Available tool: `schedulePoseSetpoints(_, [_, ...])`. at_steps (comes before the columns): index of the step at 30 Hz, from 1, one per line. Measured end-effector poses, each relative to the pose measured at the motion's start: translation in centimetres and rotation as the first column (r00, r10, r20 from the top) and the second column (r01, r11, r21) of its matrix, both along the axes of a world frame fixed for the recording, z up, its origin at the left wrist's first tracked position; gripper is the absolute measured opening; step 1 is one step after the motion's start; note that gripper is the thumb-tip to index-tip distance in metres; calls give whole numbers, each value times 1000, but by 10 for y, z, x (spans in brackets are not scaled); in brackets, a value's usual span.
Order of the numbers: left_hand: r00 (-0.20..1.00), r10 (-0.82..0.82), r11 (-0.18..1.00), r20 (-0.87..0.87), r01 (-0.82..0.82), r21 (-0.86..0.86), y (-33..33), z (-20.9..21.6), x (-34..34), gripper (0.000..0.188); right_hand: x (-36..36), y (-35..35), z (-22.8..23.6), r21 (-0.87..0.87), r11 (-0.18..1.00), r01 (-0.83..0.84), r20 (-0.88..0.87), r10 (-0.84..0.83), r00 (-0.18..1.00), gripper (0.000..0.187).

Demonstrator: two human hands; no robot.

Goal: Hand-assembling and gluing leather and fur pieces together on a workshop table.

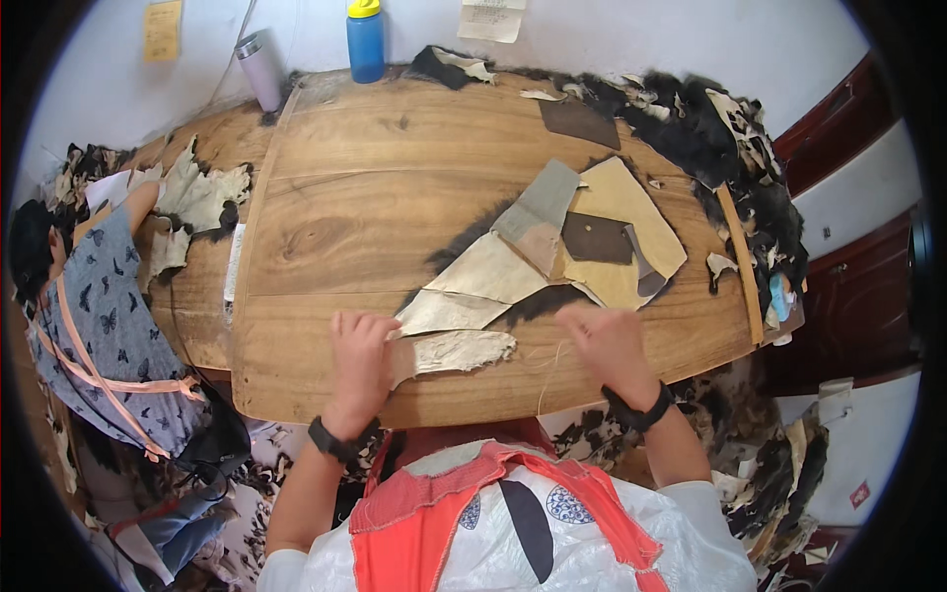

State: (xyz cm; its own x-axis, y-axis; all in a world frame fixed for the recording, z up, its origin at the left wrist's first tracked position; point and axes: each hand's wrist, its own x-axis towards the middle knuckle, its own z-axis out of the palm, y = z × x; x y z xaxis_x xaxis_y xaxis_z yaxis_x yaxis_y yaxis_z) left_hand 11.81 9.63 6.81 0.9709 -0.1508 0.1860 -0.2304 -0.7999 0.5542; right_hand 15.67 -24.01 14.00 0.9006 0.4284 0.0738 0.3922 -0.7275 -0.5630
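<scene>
My left hand (363, 357) is closed on the left end of a pale fur hide piece (469, 283), whose skin side faces up and whose dark fur shows along its edges. A narrow cream hide strip (459, 351) also meets that hand. Over the table, apart from the hide, my right hand (610, 340) is closed in a pinch. A thin pale thread (550, 377) hangs down by its fingertips; any needle is too small to see. Lying on the joined hides are a grey template (541, 204), a dark brown template (596, 240) and a tan panel (646, 212).
Dark fur scraps (681, 128) heap along the table's back right. A wooden strip (740, 261) edges the right side. A blue bottle (365, 44) and a pink tumbler (259, 74) stand at the back. At left, another person (109, 306) leans over hides (197, 187).
</scene>
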Motion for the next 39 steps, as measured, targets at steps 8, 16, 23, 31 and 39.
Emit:
schedulePoseSetpoints(8, [982,-74,951,-174,122,285,-52,-3,-35,91,16,60,-48,-163,983,-86,41,94,995,28])
schedulePoseSetpoints(16, [999,24,998,33,-26,59,-65,-6,-6,42,27,67,-77,72,955,-287,74,282,957,32])
schedulePoseSetpoints(23, [991,83,968,104,-55,-246,-71,-21,9,25,25,71,-79,122,971,-206,-43,213,976,30])
schedulePoseSetpoints(31, [997,62,974,44,-51,-223,-75,-9,16,25,34,73,-78,75,962,-262,91,255,963,17])
schedulePoseSetpoints(39, [994,98,977,38,-89,-194,-79,-16,21,25,60,71,-89,96,933,-347,24,346,938,15])
